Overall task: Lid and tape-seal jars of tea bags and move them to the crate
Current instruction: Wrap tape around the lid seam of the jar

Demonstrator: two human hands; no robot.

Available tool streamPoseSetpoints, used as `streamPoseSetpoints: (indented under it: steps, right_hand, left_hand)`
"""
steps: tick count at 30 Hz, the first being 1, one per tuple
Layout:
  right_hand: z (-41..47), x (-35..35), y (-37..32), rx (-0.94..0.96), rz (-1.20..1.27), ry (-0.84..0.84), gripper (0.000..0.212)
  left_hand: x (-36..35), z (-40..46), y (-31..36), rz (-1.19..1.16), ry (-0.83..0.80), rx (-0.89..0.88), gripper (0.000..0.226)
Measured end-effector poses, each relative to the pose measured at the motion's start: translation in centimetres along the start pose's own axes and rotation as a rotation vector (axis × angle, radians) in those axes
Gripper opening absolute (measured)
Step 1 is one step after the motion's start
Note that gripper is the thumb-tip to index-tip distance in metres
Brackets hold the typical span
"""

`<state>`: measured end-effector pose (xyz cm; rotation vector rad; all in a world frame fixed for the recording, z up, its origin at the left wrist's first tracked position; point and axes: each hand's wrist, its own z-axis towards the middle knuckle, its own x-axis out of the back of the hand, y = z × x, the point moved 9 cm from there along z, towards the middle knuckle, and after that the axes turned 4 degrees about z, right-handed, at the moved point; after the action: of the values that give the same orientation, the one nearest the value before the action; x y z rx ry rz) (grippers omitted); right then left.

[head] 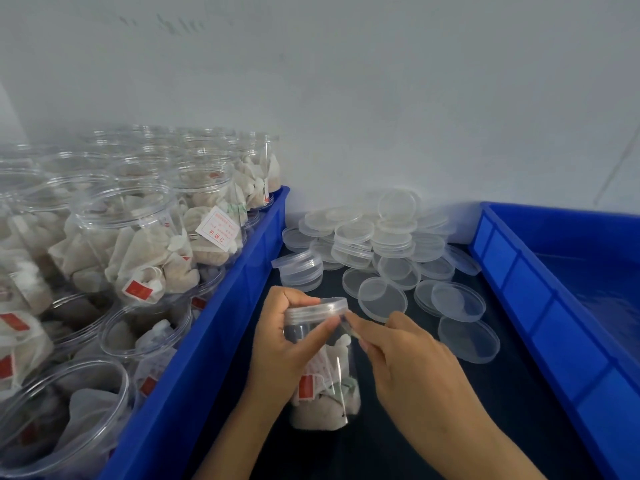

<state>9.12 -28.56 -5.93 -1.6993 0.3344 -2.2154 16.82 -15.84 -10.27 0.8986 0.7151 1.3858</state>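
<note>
with left hand (277, 344) gripping the lidded clear plastic jar of tea bags (323, 368), right hand (398, 351) pinching clear tape (348, 329), press it flat across the lid seam.

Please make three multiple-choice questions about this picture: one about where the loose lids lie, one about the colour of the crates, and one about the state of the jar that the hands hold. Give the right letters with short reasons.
1. Where does the pile of loose lids lie?
A. inside the left crate
B. on the dark table between the two crates
C. inside the right crate

2. What colour are the crates?
A. blue
B. green
C. grey

3. What is the state of the jar in the hands?
A. open and empty
B. lying on its side without a lid
C. has its lid on, with tea bags inside

Answers:
1 B: the loose lids rest on the dark table, between the left crate and the right crate.
2 A: both crate walls are blue.
3 C: the left hand grips the jar, its lid sits on top, and the right hand pinches something at the rim.
</note>
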Motion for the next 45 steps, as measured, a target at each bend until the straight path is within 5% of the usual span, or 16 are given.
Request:
streamPoseSetpoints:
  steps: [6,22,34,40,45]
  right_hand:
    - [0.0,-0.1,0.9,-0.044,0.069,-0.055,0.043]
    - [0.8,0.4,2.3,-0.001,0.121,-0.088,0.035]
    - [2.2,0.1,2.1,-0.062,-0.08,-0.184,0.027]
    - [3.2,-2.2,3.4,-0.084,0.159,-0.334,0.045]
    - [3.8,-2.6,3.9,-0.025,0.325,-0.42,0.038]
  left_hand:
    - [-0.3,-0.2,0.3,0.152,0.077,0.011,0.045]
    - [-0.5,0.6,-0.2,-0.049,-0.152,-0.037,0.039]
    - [0.0,0.6,-0.2,-0.131,-0.234,-0.099,0.029]
    - [-0.3,1.1,-0.5,-0.232,-0.365,-0.078,0.019]
    - [-0.4,1.2,-0.9,-0.273,-0.385,-0.061,0.021]
